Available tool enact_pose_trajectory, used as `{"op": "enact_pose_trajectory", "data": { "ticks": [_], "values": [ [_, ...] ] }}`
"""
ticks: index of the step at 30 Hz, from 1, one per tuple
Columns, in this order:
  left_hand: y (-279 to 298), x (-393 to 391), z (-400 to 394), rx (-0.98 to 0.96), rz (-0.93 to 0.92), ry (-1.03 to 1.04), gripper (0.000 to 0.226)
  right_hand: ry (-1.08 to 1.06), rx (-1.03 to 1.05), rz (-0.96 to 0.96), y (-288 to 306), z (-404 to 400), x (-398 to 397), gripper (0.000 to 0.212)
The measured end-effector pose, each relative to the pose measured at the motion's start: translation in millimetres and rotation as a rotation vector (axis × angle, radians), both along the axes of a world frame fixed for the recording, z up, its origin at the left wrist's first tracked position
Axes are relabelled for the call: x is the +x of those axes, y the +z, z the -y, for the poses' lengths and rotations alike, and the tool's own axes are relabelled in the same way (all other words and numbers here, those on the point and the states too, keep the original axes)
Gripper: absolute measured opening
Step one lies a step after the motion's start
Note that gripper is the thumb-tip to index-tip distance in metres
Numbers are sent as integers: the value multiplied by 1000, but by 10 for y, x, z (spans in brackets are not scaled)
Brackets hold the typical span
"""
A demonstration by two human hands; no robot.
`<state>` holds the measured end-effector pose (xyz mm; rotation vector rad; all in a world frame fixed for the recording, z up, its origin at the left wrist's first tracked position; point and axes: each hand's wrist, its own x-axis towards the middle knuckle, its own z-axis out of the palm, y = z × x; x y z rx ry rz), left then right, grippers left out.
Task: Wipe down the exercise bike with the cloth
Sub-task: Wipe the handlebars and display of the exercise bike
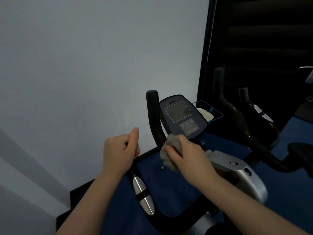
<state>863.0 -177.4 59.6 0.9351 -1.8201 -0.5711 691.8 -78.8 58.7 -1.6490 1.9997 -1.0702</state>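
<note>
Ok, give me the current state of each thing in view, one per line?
Cloth: bunched, gripped by the right hand, against the handlebar below the console.
Right hand: holds the cloth.
Left hand: curled loosely, holds nothing.
Console screen: dark, off.
Left handlebar: upright, untouched.

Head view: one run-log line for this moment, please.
stage: wiping | right hand: holds cloth at handlebar below console | left hand: loosely curled, holds nothing
</note>
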Motion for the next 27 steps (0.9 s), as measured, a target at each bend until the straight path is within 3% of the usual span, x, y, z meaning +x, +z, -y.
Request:
{"op": "enact_pose_trajectory", "data": {
  "ticks": [4,8,12,15,18,20,24,27],
  "values": [
    [-20,-2,4,-14,-71,13,63,-1,36,-16,60,138,-130,26],
    [-33,-12,-20,-23,-74,17,62,-87,-13,139,-1,287,-43,26],
    [-49,-16,-38,-32,-91,21,60,-7,83,98,-56,123,-199,26],
    [-26,-10,-6,-15,-92,13,60,-89,-70,119,158,379,-285,26],
    [-40,-16,0,-16,-87,26,60,-154,-334,280,361,674,-103,26],
    [-58,-21,-7,-24,-82,38,60,-77,-317,357,301,745,61,19],
    [-60,-13,1,-32,-81,32,61,-37,-205,305,43,634,42,17],
    [-47,-21,7,-14,-88,29,62,-94,-335,346,209,729,-49,23]
  ]
}}
